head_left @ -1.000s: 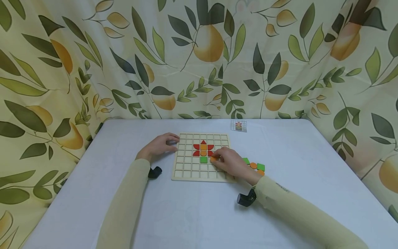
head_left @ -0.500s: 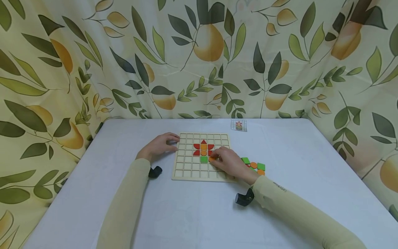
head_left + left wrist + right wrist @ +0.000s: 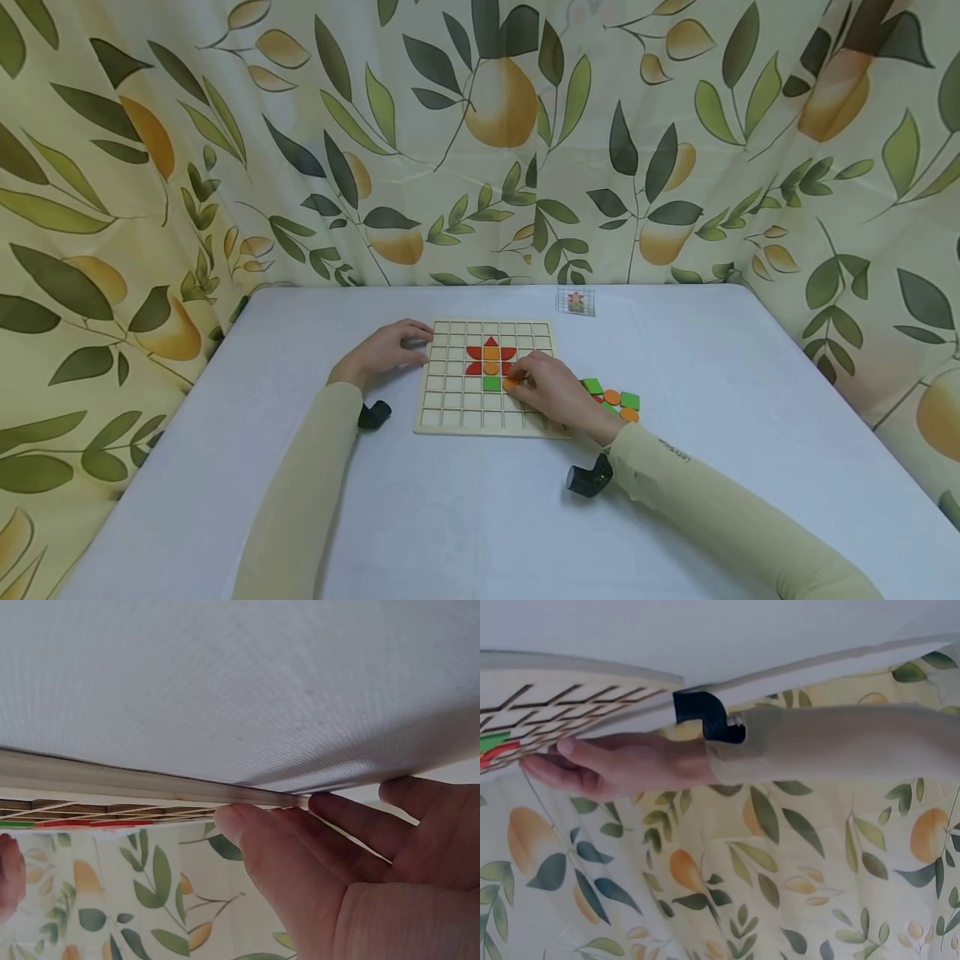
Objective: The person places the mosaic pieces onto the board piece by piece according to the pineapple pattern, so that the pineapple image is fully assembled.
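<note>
Table w/ grid board, tiles, card.

Soft, even light fills the head view; the pale blue cloth-covered counter shows only faint shadows beneath the fingers. No glare. Both wrist views look dimmer, upside down, blurred close to the fingers.

Pale beige long sleeves, bare hands, small black wrist cameras

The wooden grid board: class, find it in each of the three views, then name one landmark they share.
Head: wooden grid board, centre of the table.
Left wrist: its edge crosses the left side, above the left hand.
Right wrist: upper left, inverted.
Shared landmark: the leaf-print curtain.
</note>
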### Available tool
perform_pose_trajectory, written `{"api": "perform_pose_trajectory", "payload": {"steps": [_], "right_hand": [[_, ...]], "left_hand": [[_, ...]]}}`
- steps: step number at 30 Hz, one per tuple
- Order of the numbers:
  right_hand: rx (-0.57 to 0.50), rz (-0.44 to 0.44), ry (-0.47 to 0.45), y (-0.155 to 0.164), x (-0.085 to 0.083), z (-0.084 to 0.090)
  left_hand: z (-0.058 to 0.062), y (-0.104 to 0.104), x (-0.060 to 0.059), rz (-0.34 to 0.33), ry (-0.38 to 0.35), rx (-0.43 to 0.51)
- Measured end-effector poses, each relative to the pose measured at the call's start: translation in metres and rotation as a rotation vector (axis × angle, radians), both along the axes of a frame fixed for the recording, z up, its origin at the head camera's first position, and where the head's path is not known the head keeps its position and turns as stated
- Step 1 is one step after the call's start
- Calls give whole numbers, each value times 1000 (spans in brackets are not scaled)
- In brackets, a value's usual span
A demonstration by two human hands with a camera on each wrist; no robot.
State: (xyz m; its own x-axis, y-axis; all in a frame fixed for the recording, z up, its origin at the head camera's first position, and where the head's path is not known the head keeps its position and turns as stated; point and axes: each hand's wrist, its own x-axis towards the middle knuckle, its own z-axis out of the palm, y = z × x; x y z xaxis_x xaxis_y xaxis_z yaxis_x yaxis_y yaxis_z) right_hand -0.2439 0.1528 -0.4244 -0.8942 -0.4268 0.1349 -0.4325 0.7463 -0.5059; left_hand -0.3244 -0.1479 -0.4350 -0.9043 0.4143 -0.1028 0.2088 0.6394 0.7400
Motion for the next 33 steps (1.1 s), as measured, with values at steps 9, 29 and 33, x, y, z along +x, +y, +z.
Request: {"api": "perform_pose_trajectory", "payload": {"steps": [9,29,33], "right_hand": [[-27,-99,0,31,9,15],[41,-266,-82,125,39,19],[47,-253,-76,128,41,17]], "left_hand": [[1,0,3,4,-6,12],[1,1,2,16,-10,3],[1,1,2,22,-11,1]]}}
